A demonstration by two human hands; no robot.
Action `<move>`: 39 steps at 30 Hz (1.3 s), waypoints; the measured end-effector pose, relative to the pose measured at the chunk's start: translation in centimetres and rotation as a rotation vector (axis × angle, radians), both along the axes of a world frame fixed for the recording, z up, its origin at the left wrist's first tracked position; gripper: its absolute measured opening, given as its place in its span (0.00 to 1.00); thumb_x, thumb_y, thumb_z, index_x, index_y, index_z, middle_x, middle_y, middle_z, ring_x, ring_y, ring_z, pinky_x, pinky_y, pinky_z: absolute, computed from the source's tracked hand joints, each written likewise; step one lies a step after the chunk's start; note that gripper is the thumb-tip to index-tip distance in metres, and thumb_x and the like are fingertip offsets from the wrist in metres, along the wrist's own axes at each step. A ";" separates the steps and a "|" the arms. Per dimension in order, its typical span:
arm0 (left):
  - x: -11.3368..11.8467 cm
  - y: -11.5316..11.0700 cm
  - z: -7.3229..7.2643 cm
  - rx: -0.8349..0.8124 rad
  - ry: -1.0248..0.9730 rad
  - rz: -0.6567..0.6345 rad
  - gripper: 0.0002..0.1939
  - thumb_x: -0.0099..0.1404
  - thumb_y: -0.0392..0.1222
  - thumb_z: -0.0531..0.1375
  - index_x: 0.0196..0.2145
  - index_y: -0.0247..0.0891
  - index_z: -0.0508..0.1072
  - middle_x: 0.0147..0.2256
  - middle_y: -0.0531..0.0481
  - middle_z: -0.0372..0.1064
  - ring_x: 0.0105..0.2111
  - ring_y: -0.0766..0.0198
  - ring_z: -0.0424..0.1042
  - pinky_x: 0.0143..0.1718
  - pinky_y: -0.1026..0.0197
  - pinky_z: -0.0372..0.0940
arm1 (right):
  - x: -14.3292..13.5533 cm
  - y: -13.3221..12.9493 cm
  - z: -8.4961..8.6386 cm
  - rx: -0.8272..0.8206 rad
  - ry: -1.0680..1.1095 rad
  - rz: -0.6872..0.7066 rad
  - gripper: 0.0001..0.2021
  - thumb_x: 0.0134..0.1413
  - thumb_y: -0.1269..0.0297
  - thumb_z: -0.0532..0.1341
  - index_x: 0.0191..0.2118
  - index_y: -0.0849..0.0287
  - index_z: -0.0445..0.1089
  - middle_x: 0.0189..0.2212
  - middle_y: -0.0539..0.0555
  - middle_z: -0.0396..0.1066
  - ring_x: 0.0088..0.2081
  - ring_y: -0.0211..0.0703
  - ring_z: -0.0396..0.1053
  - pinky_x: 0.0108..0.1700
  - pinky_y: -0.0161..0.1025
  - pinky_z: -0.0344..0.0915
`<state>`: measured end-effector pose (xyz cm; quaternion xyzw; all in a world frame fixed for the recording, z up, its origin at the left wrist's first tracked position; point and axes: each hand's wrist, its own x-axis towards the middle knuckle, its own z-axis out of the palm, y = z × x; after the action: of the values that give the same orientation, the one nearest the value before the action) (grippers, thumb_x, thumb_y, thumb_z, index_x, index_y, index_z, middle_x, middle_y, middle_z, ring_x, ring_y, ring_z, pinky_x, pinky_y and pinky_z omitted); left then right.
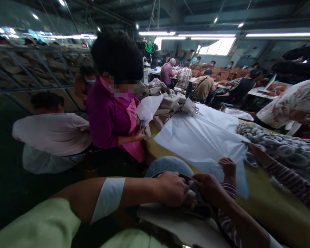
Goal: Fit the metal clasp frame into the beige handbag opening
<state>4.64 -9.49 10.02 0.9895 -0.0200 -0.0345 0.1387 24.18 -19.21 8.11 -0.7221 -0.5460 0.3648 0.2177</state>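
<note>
Nearest us lies a pale bag across our lap, its dark strap bunched on top, just short of the yellow table. Our left hand and our right hand meet over that strap, fingers curled and pinching it together; what exactly sits between the fingertips we cannot tell. We judge the work on the strap to be mid-way: the bag is not yet off our lap, and the strap looks loose rather than laid flat. On the table beyond, a co-worker's hands in striped sleeves press down a sheet of white tissue paper, which lies unfolded, so wrapping seems not yet done. At the table's far left edge, a person in a purple top handles more pale bags.
</note>
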 end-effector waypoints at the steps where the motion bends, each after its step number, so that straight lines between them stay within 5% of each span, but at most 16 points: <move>1: 0.4 -0.1 -0.2 0.023 0.034 -0.014 0.16 0.80 0.46 0.54 0.45 0.39 0.82 0.45 0.41 0.81 0.48 0.49 0.79 0.47 0.52 0.70 | -0.3 0.1 0.3 0.000 -0.055 0.014 0.25 0.56 0.43 0.54 0.29 0.60 0.77 0.23 0.51 0.69 0.29 0.42 0.65 0.33 0.38 0.56; 9: 1.7 -0.4 0.2 -0.121 0.343 0.086 0.24 0.80 0.50 0.51 0.47 0.34 0.83 0.46 0.35 0.81 0.50 0.41 0.80 0.42 0.49 0.74 | -0.1 -0.1 0.1 -0.018 0.001 0.081 0.29 0.59 0.38 0.54 0.27 0.60 0.74 0.21 0.48 0.62 0.26 0.36 0.57 0.29 0.37 0.51; 14: 2.0 0.3 2.2 -0.245 0.430 0.292 0.31 0.77 0.59 0.52 0.57 0.29 0.79 0.52 0.29 0.78 0.53 0.35 0.78 0.50 0.43 0.74 | -0.2 -0.4 -0.2 0.133 -0.107 0.071 0.24 0.63 0.45 0.55 0.32 0.58 0.79 0.26 0.51 0.73 0.29 0.40 0.67 0.34 0.37 0.59; 19: 2.1 0.2 1.6 -0.302 0.449 0.140 0.31 0.80 0.57 0.49 0.69 0.34 0.69 0.63 0.35 0.70 0.64 0.41 0.69 0.63 0.43 0.66 | -0.7 -0.6 -0.9 0.223 -0.237 0.097 0.22 0.69 0.50 0.51 0.31 0.57 0.74 0.30 0.53 0.73 0.31 0.42 0.70 0.37 0.39 0.60; 23: 2.0 -0.7 0.6 -0.361 0.341 -0.010 0.30 0.82 0.57 0.45 0.61 0.37 0.77 0.62 0.40 0.72 0.67 0.45 0.66 0.64 0.47 0.65 | -0.6 -1.0 -1.5 0.240 -0.302 0.122 0.23 0.70 0.52 0.49 0.32 0.57 0.74 0.31 0.54 0.73 0.31 0.42 0.71 0.37 0.40 0.61; 26: 1.9 -0.3 1.5 -0.366 0.343 0.010 0.32 0.81 0.58 0.48 0.66 0.32 0.72 0.64 0.34 0.69 0.67 0.41 0.65 0.65 0.45 0.65 | -0.2 -1.1 -1.7 0.225 -0.279 0.151 0.23 0.71 0.51 0.49 0.35 0.57 0.77 0.33 0.55 0.75 0.32 0.43 0.73 0.37 0.40 0.64; 29: 0.5 1.6 3.6 -0.389 0.275 0.072 0.34 0.78 0.57 0.57 0.71 0.31 0.66 0.66 0.33 0.66 0.65 0.41 0.68 0.63 0.46 0.67 | 0.2 -1.1 -1.9 0.255 -0.225 0.148 0.21 0.70 0.51 0.52 0.37 0.56 0.79 0.34 0.54 0.77 0.33 0.43 0.75 0.37 0.40 0.66; 33: -3.5 4.4 5.3 -0.349 -0.075 0.288 0.20 0.77 0.46 0.62 0.60 0.30 0.76 0.58 0.37 0.75 0.60 0.48 0.73 0.63 0.52 0.66 | 0.5 -1.2 -1.7 0.291 -0.174 0.155 0.21 0.70 0.48 0.55 0.38 0.55 0.79 0.32 0.53 0.77 0.30 0.41 0.74 0.34 0.38 0.69; 36: -6.4 5.0 3.8 -0.259 -0.221 0.383 0.13 0.67 0.43 0.73 0.47 0.34 0.83 0.50 0.41 0.80 0.53 0.51 0.77 0.59 0.53 0.68 | 0.3 -1.6 -0.9 0.359 -0.135 0.183 0.19 0.69 0.47 0.57 0.47 0.53 0.79 0.42 0.56 0.80 0.36 0.42 0.78 0.38 0.38 0.75; 39: -7.8 4.4 1.4 -0.166 -0.253 0.384 0.20 0.59 0.49 0.79 0.44 0.37 0.85 0.57 0.39 0.75 0.59 0.45 0.72 0.64 0.49 0.65 | 0.0 -1.6 -0.3 0.453 -0.178 0.297 0.19 0.62 0.44 0.65 0.50 0.50 0.80 0.56 0.60 0.77 0.50 0.51 0.80 0.50 0.44 0.78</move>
<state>-3.13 -5.05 11.43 0.9568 0.1487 0.1183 0.2202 24.13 -20.84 7.83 -0.5964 -0.7303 0.1964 0.2690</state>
